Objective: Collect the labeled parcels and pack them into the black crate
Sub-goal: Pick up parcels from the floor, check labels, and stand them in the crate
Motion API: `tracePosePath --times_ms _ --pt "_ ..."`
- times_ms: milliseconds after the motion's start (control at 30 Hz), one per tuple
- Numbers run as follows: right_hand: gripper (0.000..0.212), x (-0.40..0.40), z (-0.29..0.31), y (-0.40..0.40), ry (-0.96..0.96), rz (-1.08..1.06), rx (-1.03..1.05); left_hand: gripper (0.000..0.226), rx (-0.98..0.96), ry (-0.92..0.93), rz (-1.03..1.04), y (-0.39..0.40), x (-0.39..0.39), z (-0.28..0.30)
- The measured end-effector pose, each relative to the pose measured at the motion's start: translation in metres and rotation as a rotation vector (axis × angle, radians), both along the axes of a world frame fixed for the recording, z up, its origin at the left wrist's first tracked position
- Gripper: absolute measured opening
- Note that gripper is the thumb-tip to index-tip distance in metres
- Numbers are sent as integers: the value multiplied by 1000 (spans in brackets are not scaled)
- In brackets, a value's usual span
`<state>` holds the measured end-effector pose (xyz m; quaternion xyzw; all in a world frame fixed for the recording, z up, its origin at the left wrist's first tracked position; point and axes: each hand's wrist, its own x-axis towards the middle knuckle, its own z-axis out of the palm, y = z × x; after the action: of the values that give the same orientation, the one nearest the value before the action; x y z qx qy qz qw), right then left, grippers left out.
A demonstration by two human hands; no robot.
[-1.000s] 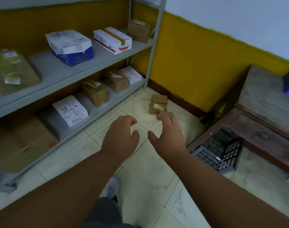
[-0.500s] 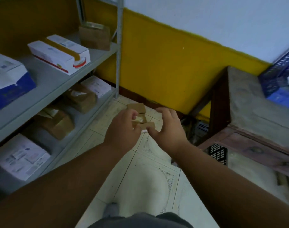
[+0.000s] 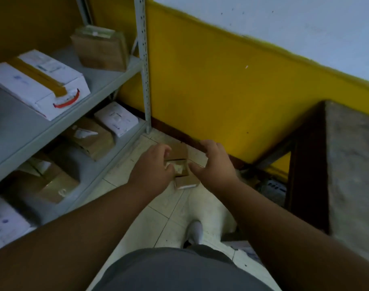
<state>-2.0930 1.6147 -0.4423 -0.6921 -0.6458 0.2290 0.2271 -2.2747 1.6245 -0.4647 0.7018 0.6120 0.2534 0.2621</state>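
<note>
The grey metal shelf unit (image 3: 108, 85) is filling the left side of the view, carrying a white box with brown tape (image 3: 38, 82), a brown carton (image 3: 100, 49) on the upper board and some more parcels on the lower board, and all of these are sitting nearer and larger now than one second ago, because the person is stepping forward and bending toward the corner. On the right the wooden table (image 3: 351, 164) is standing against the yellow wall. The black crate, which was showing beside the table one second ago, is now almost out of view; only a dim meshed bit under the table edge may be part of it, and I cannot tell for sure. The small brown parcels (image 3: 180, 163) are lying together on the floor tiles close to the wall, one of them showing a pale label. The left hand (image 3: 153, 170) is now reaching over their left side with fingers curling, and it seems to be touching the pile, but a closed grip is not showing. The right hand (image 3: 213, 164) is hovering just beside them with the grip apart. I judge that the pick is only starting, and carrying to the crate comes after.
</note>
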Motion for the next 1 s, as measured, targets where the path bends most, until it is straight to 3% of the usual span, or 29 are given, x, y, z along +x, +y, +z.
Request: tracePosePath --times_ms 267,633,833,1000 --pt "73 49 -7 146 -19 92 -60 34 -47 -18 120 107 44 6" --pt "67 19 -80 260 20 18 -189 37 -204 -28 42 234 29 -62" --pt "64 17 -180 335 61 -59 -241 39 -251 9 31 328 29 -155" --pt "65 24 -314 379 57 -51 -334 40 -361 -16 145 368 45 -288"
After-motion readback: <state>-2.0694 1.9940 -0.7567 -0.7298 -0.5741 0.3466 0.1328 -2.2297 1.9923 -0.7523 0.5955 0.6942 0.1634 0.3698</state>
